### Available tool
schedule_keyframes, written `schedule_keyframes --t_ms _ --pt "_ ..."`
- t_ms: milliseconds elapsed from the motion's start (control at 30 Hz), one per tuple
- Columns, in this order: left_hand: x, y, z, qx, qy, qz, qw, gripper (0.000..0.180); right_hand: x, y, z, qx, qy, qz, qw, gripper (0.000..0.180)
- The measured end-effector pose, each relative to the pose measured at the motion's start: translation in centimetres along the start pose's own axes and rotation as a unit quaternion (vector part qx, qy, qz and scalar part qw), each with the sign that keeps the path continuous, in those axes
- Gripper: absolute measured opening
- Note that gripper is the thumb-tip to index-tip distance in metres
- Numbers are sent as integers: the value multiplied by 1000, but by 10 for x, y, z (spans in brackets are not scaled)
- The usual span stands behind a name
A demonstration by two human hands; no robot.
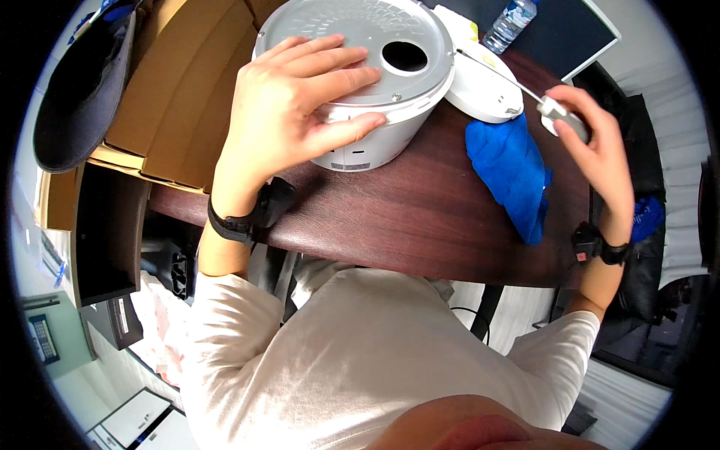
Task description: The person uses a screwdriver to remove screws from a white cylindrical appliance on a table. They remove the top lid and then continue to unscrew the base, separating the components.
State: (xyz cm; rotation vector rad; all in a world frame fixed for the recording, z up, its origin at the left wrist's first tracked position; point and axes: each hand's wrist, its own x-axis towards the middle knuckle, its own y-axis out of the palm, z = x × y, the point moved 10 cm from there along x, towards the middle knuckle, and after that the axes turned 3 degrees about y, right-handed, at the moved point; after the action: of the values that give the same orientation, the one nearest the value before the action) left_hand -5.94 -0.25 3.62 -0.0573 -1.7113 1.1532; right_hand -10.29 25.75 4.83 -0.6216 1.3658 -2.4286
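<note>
Table: dark brown wood with a curved edge, filling the middle of the view; the person's torso in a pale shirt is below it, at 6 o'clock.
Boxes: brown cardboard, stacked at 10 o'clock, touching the table's left end.
Cap: dark, at 9 to 10 o'clock, lying over the boxes' left edge.
Appliance: a round white body turned bottom up at 12 o'clock on the table; its grey metal base plate faces the camera, with a round dark hole right of centre and screws near the rim.
Cloth: blue, crumpled, at 2 o'clock on the table, just right of the appliance and below the lid.
Lid: white, oval, at 1 o'clock, touching the appliance's right side.
Bottle: clear plastic, at 1 o'clock near the top edge, beyond the lid.
Left hand: spread flat on the base plate, fingers pointing to 3 o'clock, thumb pressed on the white side wall; it steadies the appliance without closing round it. A black band sits on the wrist.
Right hand: at 3 o'clock, above the table's right end, fingers clenched on a screwdriver.
Screwdriver: grey handle in the right hand; its thin shaft runs toward 10 o'clock, across the lid to the appliance's rim.
</note>
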Motion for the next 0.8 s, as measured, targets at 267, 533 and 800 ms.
schedule_keyframes --t_ms 267,533,800 --pt "-6 -5 0 -7 11 -34 999 36 19 -27 78 -93 -112 75 987 26" --pt "-12 -12 6 -61 40 -49 996 22 33 -15 111 -151 -161 134 966 27" --pt "-22 -15 8 -54 33 -99 993 21 32 -11 119 -152 -174 136 963 25"
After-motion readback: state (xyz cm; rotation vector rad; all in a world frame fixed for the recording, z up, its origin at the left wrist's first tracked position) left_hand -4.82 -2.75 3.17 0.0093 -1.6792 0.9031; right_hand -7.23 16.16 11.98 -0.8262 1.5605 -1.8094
